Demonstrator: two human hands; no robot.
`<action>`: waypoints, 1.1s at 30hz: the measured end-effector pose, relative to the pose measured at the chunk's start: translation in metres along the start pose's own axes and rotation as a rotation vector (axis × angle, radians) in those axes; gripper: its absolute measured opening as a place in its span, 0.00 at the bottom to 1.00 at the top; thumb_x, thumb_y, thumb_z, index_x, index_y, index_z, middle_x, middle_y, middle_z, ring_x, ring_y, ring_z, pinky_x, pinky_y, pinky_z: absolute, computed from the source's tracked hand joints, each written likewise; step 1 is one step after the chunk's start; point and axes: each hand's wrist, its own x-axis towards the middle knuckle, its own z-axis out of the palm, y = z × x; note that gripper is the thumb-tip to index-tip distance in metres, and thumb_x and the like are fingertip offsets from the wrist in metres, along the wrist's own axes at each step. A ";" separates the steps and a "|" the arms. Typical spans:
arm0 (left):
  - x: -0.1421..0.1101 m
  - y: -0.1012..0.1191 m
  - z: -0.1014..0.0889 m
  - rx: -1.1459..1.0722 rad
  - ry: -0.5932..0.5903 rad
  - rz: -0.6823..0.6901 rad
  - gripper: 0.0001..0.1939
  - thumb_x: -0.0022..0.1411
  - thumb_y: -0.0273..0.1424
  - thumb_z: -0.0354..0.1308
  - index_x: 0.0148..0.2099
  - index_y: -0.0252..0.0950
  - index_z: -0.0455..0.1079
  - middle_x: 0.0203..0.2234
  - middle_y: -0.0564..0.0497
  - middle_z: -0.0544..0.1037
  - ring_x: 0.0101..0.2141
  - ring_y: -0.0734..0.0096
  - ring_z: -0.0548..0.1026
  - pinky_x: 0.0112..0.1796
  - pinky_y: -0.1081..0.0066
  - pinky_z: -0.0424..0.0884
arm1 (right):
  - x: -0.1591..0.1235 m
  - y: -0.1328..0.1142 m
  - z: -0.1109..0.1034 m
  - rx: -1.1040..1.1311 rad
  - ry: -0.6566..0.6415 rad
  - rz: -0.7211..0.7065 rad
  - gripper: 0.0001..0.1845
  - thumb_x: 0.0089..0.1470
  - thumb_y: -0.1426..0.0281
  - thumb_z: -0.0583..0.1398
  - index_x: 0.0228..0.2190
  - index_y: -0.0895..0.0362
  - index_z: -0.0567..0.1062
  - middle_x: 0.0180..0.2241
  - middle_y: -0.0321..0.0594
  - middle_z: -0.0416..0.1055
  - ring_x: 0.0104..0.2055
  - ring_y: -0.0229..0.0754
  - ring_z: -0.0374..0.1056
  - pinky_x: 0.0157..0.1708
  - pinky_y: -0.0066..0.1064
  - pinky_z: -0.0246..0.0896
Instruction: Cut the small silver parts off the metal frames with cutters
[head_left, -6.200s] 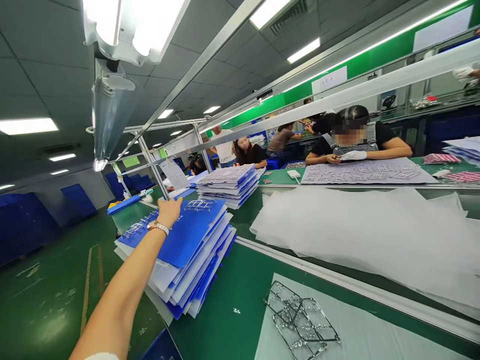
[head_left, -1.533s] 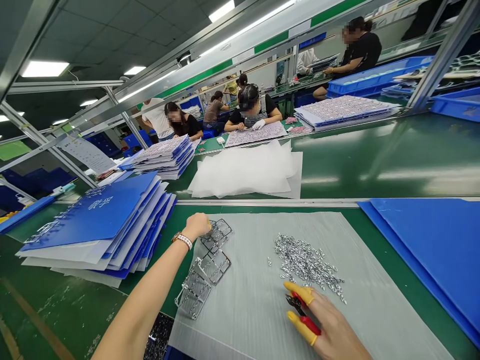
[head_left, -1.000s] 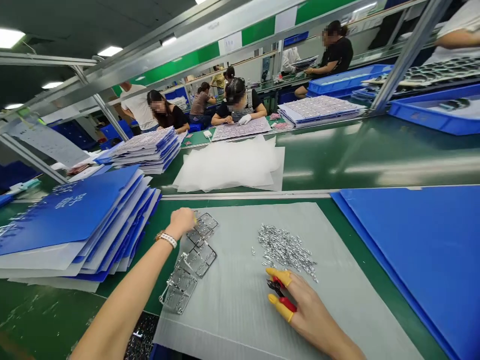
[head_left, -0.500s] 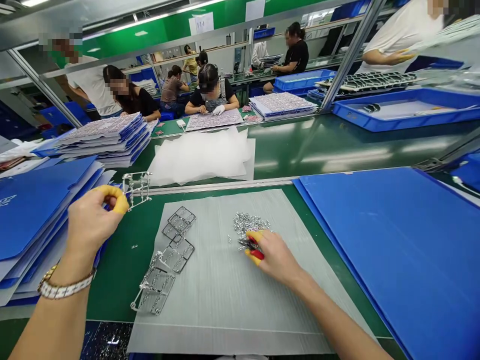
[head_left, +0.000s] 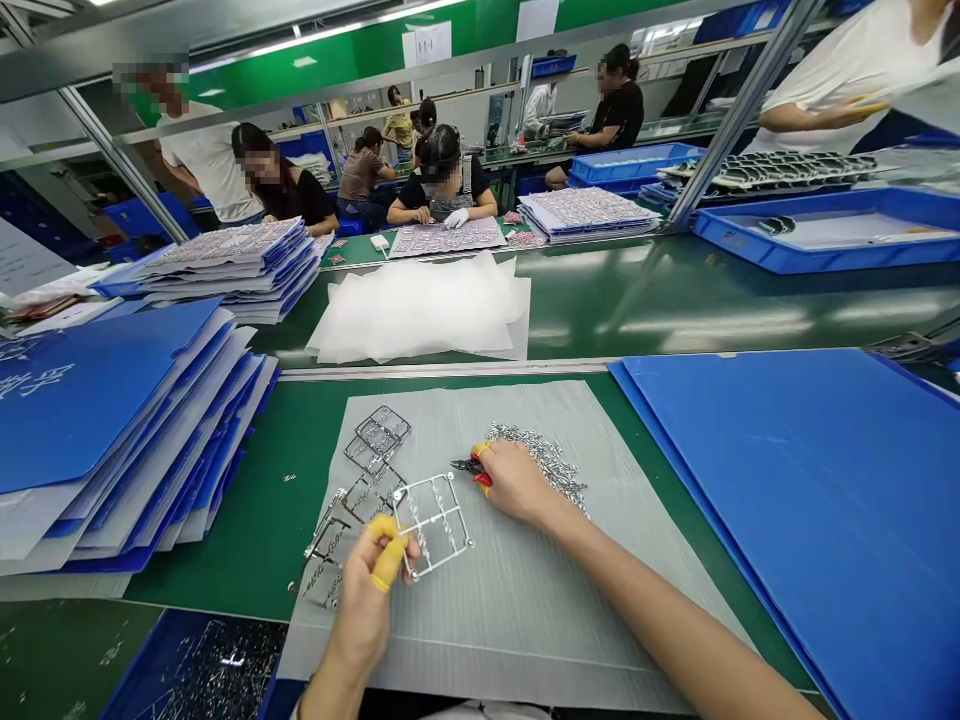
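Between thumb and fingers, my left hand point(head_left: 375, 580) pinches a silvery sprue frame point(head_left: 436, 520) with small parts strung along its inner bars. Yellow covers sleeve some of the fingers on both hands. My right hand point(head_left: 510, 480) is closed round red-handled nippers point(head_left: 471, 466), whose dark jaws point left towards the frame without touching it. Behind and beside that hand lies a heap of small silvery parts point(head_left: 551, 462), partly hidden by it. More sprue frames point(head_left: 377, 432) overlap on the left of the pale sheet point(head_left: 525, 610), some behind my left hand.
Blue folders with paper point(head_left: 135, 420) are stacked at left, and large blue sheets point(head_left: 810, 500) lie at right. A blue bin point(head_left: 202, 670) of sprue scraps sits below the table edge. White sheets point(head_left: 420, 310) lie beyond. Several co-workers sit or stand across the benches.
My left hand has brought the sprue frame from the far left to over the pale sheet. My right hand with the nippers has shifted slightly left, off the heap. The view has turned slightly left.
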 end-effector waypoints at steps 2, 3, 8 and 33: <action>-0.001 -0.011 0.004 -0.040 0.007 -0.027 0.12 0.54 0.39 0.60 0.30 0.35 0.66 0.25 0.51 0.71 0.26 0.74 0.65 0.25 0.75 0.62 | 0.001 0.001 0.000 0.002 0.002 0.019 0.08 0.50 0.73 0.58 0.36 0.56 0.70 0.33 0.41 0.71 0.39 0.45 0.64 0.34 0.32 0.48; -0.002 -0.015 0.006 -0.058 0.009 -0.035 0.12 0.54 0.39 0.60 0.30 0.35 0.66 0.25 0.51 0.71 0.26 0.74 0.65 0.25 0.75 0.61 | 0.001 0.001 -0.001 0.002 0.009 0.036 0.08 0.49 0.74 0.58 0.35 0.56 0.70 0.33 0.41 0.71 0.38 0.45 0.65 0.34 0.31 0.48; -0.002 -0.025 0.006 -0.098 0.016 -0.032 0.12 0.55 0.39 0.60 0.30 0.35 0.67 0.25 0.52 0.71 0.24 0.76 0.63 0.26 0.75 0.61 | -0.010 0.011 -0.019 0.015 0.141 0.205 0.10 0.49 0.75 0.55 0.36 0.58 0.69 0.34 0.44 0.70 0.38 0.48 0.64 0.33 0.33 0.50; 0.007 -0.034 0.008 -0.705 -0.412 -0.249 0.26 0.63 0.41 0.44 0.61 0.38 0.59 0.59 0.43 0.63 0.60 0.52 0.55 0.59 0.53 0.49 | -0.079 -0.057 0.000 1.563 0.047 0.129 0.17 0.43 0.60 0.63 0.24 0.55 0.61 0.23 0.29 0.55 0.25 0.33 0.52 0.26 0.27 0.49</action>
